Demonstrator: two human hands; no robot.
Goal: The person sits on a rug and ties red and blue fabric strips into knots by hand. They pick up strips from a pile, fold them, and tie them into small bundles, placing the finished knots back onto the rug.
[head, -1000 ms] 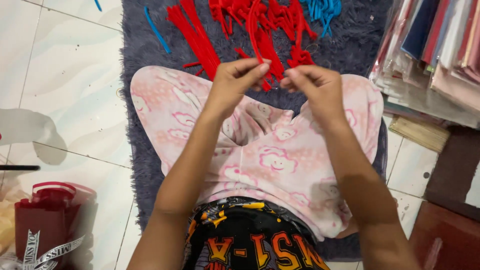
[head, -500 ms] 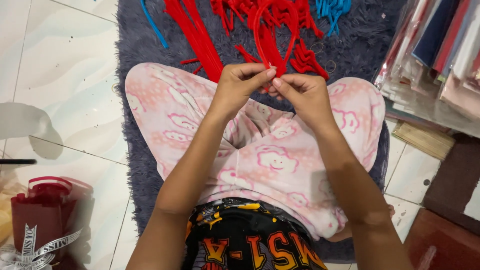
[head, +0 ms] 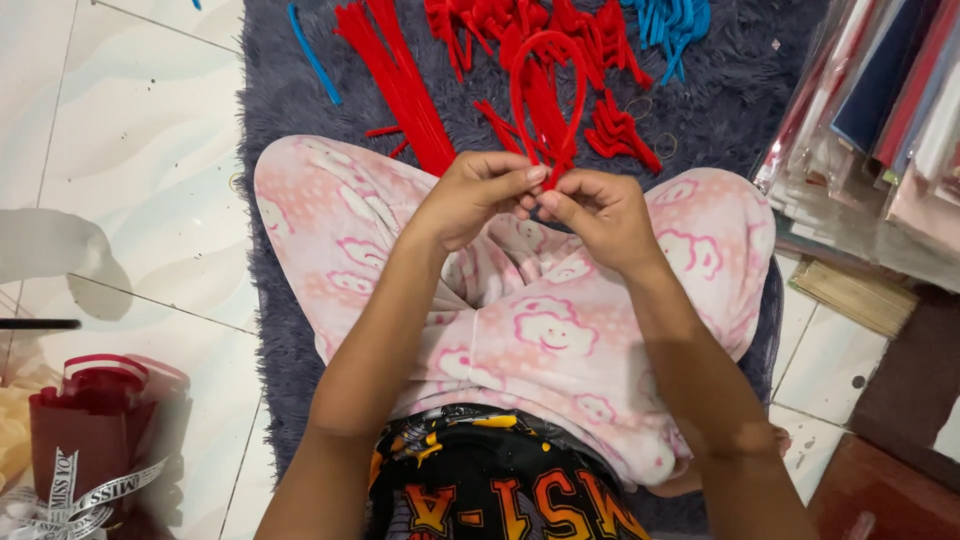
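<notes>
My left hand [head: 478, 195] and my right hand [head: 592, 212] meet above my crossed legs in pink patterned trousers [head: 540, 320]. Together they pinch the two ends of a red pipe cleaner [head: 545, 95] bent into a tall loop that rises away from my fingers. A straight bundle of red pipe cleaners [head: 400, 85] lies on the grey shaggy rug [head: 290, 110] just beyond my left knee. Several folded red pieces [head: 615, 130] lie beyond my right hand.
Blue pipe cleaners [head: 672, 22] sit at the rug's far edge, and a single blue one [head: 314, 55] at the left. Stacked wrapped coloured sheets [head: 880, 130] fill the right. A dark red box with ribbon [head: 85, 430] stands on the white tiles at lower left.
The red pipe cleaner, held stretched between my hands, is now bent into a loop with both ends pinched together. My hands have come closer to each other.
</notes>
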